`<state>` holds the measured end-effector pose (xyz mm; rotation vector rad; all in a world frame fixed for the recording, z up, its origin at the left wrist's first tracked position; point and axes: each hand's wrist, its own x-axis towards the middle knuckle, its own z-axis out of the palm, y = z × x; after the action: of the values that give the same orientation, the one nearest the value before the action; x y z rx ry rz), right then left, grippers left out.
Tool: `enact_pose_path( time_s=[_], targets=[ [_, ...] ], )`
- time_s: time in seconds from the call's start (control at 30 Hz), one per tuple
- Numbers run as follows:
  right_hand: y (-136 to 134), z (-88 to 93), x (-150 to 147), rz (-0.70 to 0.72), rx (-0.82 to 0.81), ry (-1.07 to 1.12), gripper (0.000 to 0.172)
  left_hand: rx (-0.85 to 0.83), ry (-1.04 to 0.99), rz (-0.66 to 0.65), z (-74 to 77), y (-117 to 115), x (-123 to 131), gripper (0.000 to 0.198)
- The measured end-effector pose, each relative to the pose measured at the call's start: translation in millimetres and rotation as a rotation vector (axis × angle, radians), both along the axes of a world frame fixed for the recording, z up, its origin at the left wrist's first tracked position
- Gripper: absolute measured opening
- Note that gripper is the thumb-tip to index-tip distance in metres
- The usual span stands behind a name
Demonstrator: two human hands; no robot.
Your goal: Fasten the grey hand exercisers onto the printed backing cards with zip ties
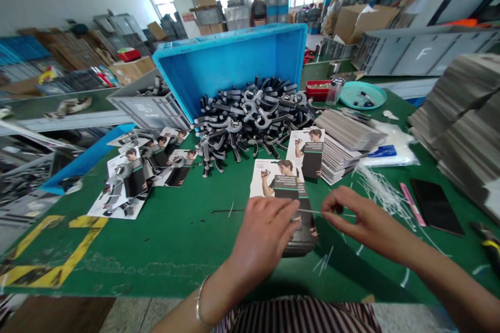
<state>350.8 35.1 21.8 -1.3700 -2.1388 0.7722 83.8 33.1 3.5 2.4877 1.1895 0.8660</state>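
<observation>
A printed packaging card [287, 179] lies on top of a stack of such cards at the table's front. Across it rests my left hand [267, 226], palm down with its fingers stretched over the lower part; whatever is beneath the palm is hidden. To the right, my right hand [347, 213] is closed in a pinch on the end of a thin white cable tie [310, 210], which runs level from the card. Another printed card [307, 151] lies just behind. Farther back, a heap of grey and black hand grips [250, 114] spills from a tipped blue crate [234, 57].
Carded hand grips [125, 182] lie at left. On the right are stacked cards [344, 138], loose cable ties [385, 192], a pink pen [412, 203], a black phone-like slab [437, 205] and pliers [488, 244]. A turquoise plate [361, 94] and red tray [317, 91] stand behind.
</observation>
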Motion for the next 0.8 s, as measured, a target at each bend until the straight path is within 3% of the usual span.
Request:
enact_pose_path(
  time_s=[0.07, 0.17, 0.27, 0.33, 0.4, 0.5, 0.57, 0.63, 0.67, 0.73, 0.8],
  targets=[
    [6, 14.4, -27, 0.09, 0.024, 0.049, 0.015, -0.048, 0.007, -0.052, 4.3, -5, 8, 0.026],
    [21, 18.4, -51, 0.156, -0.106, 0.287, 0.012, -0.176, -0.223, 0.085, -0.5, -3, 3, 0.023],
    [32, 2.8, -71, 0.167, -0.299, 0.612, 0.027, -0.388, -0.501, 0.204, -2.7, 1, -8, 0.022],
    [37, -11.8, -85, 0.114, -0.34, 0.692, 0.024, -0.507, -0.583, 0.195, -2.5, 4, -12, 0.023],
    [42, -23.5, -95, 0.058, -0.326, 0.686, 0.023, -0.514, -0.562, 0.152, -5.7, 7, -15, 0.023],
    [40, -31.6, -94, -0.023, -0.25, 0.653, 0.022, -0.336, -0.444, 0.211, -23.9, 15, -27, 0.021],
    [26, -34.8, -85, -0.15, -0.185, 0.675, 0.021, -0.272, -0.434, 0.338, -44.0, 19, -38, 0.034],
    [-4, -41.6, -75, -0.232, -0.178, 0.706, 0.019, -0.375, -0.5, 0.429, -65.1, 19, -46, 0.047],
    [-24, -47.3, -71, -0.167, -0.238, 0.682, 0.019, -0.468, -0.546, 0.44, -74.2, 18, -47, 0.051],
    [-62, -63.0, -66, 0.131, -0.446, 0.504, 0.021, -0.622, -0.619, 0.415, -86.8, 15, -46, 0.055],
    [-91, -82.3, -66, 0.25, -0.47, 0.322, 0.019, -0.643, -0.633, 0.374, -91.8, 13, -40, 0.055]
  ],
)
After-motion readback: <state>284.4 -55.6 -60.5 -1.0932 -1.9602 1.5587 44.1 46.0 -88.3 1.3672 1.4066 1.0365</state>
